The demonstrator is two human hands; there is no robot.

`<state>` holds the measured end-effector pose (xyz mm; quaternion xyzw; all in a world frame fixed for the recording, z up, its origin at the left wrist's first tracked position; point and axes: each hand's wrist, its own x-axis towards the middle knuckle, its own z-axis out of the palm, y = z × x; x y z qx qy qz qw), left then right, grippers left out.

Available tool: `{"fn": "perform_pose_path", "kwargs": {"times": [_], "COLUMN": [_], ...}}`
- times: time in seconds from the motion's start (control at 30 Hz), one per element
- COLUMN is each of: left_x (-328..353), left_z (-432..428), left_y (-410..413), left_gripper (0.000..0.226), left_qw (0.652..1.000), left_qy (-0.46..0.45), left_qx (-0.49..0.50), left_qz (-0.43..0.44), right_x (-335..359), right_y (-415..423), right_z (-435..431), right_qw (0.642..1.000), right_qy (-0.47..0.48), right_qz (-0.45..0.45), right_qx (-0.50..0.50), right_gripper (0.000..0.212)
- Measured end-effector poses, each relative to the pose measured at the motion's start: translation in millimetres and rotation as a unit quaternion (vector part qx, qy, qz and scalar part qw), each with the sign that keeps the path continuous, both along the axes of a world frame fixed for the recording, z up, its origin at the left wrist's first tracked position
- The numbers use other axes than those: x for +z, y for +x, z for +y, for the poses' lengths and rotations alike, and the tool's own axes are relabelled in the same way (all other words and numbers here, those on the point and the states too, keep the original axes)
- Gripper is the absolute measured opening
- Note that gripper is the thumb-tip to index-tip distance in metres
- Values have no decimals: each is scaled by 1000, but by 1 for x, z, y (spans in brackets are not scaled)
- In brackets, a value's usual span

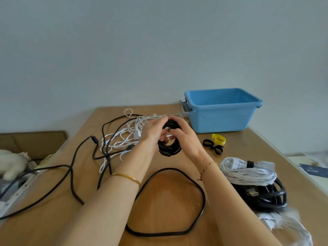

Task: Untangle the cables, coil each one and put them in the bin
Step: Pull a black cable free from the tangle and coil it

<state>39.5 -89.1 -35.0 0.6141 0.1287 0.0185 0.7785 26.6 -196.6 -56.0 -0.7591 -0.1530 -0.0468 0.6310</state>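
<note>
Wooden table (168, 192), pale wall (159, 50) behind. I note left hand (153, 131) and right hand (186, 137) both grasping black coil (168, 148), held between them. Just beyond right hand: blue bin (220, 119). Beyond left hand: white tangle (124, 137).

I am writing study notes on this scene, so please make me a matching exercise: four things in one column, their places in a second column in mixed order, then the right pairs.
Things
1. black coil
2. white bundle
3. yellow strap
4. blue bin

Places
A. at the far edge of the table, near the wall
B. on top of a black coiled cable
C. held by the left hand and the right hand
D. on the table beside black straps

Pairs: 1-C, 2-B, 3-D, 4-A
</note>
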Motion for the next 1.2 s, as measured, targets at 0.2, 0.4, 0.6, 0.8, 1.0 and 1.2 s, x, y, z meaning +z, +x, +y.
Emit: {"fn": "perform_pose_path", "kwargs": {"times": [0.2, 0.4, 0.6, 0.8, 1.0, 1.2], "left_x": [-7, -16, -21, -20, -22, -21], "left_z": [8, 13, 18, 18, 25, 35], "left_y": [3, 3, -1, -3, -1, -1], "left_gripper": [18, 33, 25, 30, 23, 33], "left_qw": [996, 987, 983, 977, 981, 985], "left_qy": [76, 128, 154, 172, 137, 114], "left_qx": [19, 55, 69, 95, 105, 94], "left_qz": [-36, -78, -77, -87, -92, -88], "right_x": [-7, -27, -30, -35, -40, -33], "right_y": [7, 23, 29, 29, 30, 20], "right_z": [-16, -22, -24, -22, -25, -19], "right_qw": [939, 873, 865, 852, 900, 964], "right_qy": [-191, -368, -394, -422, -334, -168], "right_qz": [48, 143, 126, 85, 56, -3], "right_qx": [-283, -287, -286, -298, -274, -207], "right_gripper": [29, 34, 33, 20, 27, 25]}}
